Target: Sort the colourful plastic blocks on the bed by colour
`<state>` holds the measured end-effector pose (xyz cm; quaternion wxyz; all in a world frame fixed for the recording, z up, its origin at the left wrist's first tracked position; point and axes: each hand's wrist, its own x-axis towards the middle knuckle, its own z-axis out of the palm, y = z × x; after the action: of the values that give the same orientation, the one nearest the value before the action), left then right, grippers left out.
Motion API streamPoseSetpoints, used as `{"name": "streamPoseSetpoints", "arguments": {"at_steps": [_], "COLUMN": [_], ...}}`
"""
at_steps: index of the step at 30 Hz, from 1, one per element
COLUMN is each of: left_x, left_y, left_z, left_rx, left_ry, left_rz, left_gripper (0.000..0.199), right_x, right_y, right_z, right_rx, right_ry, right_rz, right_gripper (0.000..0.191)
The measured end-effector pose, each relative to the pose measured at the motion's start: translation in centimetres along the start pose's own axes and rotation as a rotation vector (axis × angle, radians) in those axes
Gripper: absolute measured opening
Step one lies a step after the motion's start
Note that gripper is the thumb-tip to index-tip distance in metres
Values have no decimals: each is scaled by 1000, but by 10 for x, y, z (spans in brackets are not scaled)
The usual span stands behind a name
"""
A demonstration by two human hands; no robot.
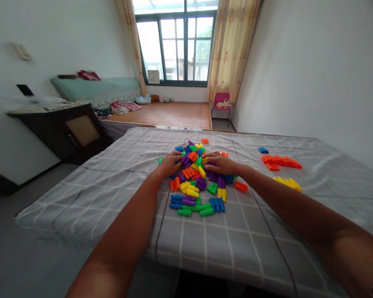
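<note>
A heap of small plastic pieces (191,171) in orange, purple, green, yellow and blue lies on a grey checked cloth (205,236). At the heap's left side rests my left hand (170,162), its fingers touching the pieces. My right hand (219,163) reaches over the right side of the heap, fingers apart over purple pieces. Neither hand shows a piece lifted off the cloth. Nearer to me are blue pieces (217,205) and green pieces (207,211). Off to the right lie orange pieces (281,161), yellow pieces (288,183) and a blue piece (262,150).
Beyond the cloth is a low bed with a brown mat (180,114) under a window. A dark cabinet (77,128) stands at the left, and a pink chair (221,100) holds a soft toy at the back right.
</note>
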<state>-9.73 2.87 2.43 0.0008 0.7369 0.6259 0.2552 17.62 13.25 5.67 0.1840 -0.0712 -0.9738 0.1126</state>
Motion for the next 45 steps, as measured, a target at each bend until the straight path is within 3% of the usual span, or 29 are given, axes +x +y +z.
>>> {"name": "streamPoseSetpoints", "arguments": {"at_steps": [5, 8, 11, 16, 20, 24, 26, 29, 33, 37, 45], "left_x": [1, 0, -1, -1, 0, 2, 3, 4, 5, 5, 4], "left_y": [-7, -3, -1, -5, -8, -10, -11, -14, -17, -17, -19], "left_z": [0, -1, -3, -7, -9, -10, -11, -12, -12, -13, -13], "left_rx": [47, 12, -19, -2, -8, -40, -48, -36, -25, -21, -46], "left_ry": [-13, -6, -5, 7, 6, -4, -20, -34, -40, -52, -49], "left_rz": [15, 23, 11, 20, -4, -23, -34, -41, -58, -95, -97], "left_gripper": [28, 28, 28, 31, 32, 31, 31, 34, 39, 45, 45], "right_x": [41, 66, 80, 68, 19, -62, -112, -188, -265, -297, -297], "right_y": [10, -1, -12, -11, 14, 63, 91, 129, 160, 170, 172], "right_z": [2, 14, 25, 20, -9, -56, -82, -110, -116, -108, -102], "right_rx": [-89, -155, -253, -157, 82, 206, 191, -3, -137, -106, -74], "right_ry": [141, 34, -41, 128, 284, 493, 597, 719, 780, 729, 572], "right_rz": [284, 385, 420, 337, 436, 648, 779, 1009, 1189, 1159, 1081], "right_gripper": [23, 33, 40, 37, 51, 47, 43, 43, 42, 43, 50]}}
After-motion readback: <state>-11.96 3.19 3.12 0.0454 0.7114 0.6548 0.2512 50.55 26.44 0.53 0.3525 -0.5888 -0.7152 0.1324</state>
